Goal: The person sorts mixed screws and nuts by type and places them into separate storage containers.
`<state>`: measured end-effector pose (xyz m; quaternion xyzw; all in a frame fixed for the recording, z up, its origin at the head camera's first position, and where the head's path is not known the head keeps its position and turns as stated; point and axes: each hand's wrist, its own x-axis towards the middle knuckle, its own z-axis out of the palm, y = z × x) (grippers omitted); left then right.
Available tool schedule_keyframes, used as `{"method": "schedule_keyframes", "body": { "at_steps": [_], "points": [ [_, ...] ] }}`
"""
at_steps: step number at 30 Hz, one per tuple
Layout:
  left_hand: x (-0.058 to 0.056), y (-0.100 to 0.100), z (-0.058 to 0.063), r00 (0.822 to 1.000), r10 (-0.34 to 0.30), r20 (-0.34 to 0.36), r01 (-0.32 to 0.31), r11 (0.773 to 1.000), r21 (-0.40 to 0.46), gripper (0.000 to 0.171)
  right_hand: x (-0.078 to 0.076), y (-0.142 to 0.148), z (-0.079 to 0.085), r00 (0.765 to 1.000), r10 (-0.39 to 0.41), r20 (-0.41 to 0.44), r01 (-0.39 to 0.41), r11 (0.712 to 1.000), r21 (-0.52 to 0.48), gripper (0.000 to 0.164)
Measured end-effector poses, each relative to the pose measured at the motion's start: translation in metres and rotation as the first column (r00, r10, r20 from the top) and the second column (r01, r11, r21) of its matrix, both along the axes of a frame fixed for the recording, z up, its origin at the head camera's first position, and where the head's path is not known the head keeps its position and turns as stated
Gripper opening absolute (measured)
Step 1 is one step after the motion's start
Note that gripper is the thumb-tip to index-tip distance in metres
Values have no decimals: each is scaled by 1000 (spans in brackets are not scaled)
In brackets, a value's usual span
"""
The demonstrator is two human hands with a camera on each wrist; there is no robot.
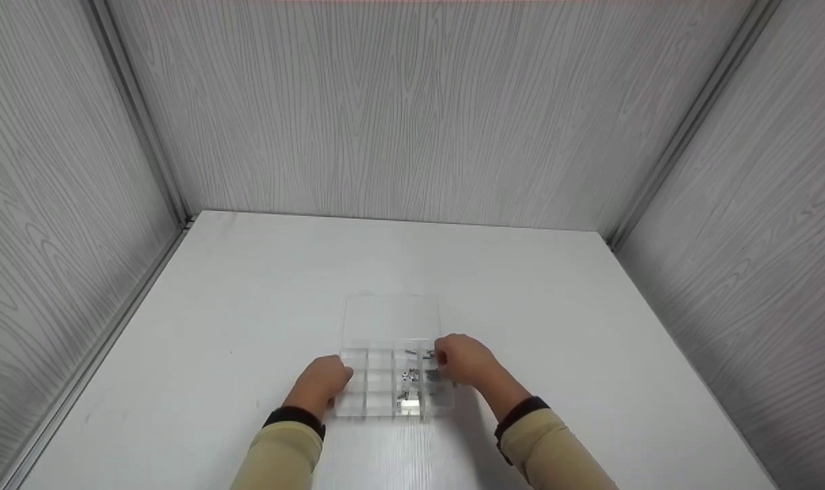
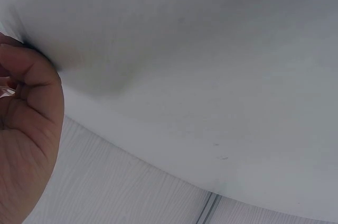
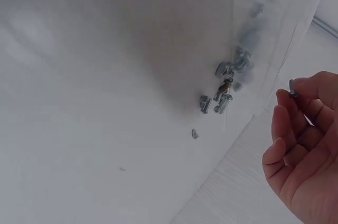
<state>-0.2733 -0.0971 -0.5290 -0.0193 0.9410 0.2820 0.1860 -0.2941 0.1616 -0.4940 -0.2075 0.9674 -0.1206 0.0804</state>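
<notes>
A clear plastic compartment box [image 1: 380, 382] lies on the white table with its transparent lid [image 1: 391, 317] folded back. My left hand [image 1: 320, 381] grips the left side of the box, thumb over the rim. In the left wrist view that hand [image 2: 26, 113] shows curled fingers; the box is out of sight there. Over the right-hand compartments is my right hand [image 1: 464, 359]. The right wrist view shows this hand [image 3: 306, 139] pinching a small metal screw [image 3: 292, 89] between thumb and index finger. Several metal screws [image 3: 224, 102] show near the clear box wall [image 3: 274, 28].
Shiny small metal parts [image 1: 410, 376] lie in the right-hand compartments, while the left columns show bare plastic. White table surface [image 1: 249, 292] surrounds the box. Grey wood-grain panels [image 1: 385, 109] stand behind the table and at both sides.
</notes>
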Motion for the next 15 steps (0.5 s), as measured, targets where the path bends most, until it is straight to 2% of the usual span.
{"method": "schedule_keyframes", "body": {
  "at_steps": [8,15],
  "points": [
    [-1,1,1,1000,1,11,-1,1000,-23,30,8,-17,-1,987,156,-50,-156,988,-8,14],
    [0,0,2,1000,-12,-4,12,999,-30,28,12,-28,-3,987,162,-10,-162,987,20,12]
  ]
}}
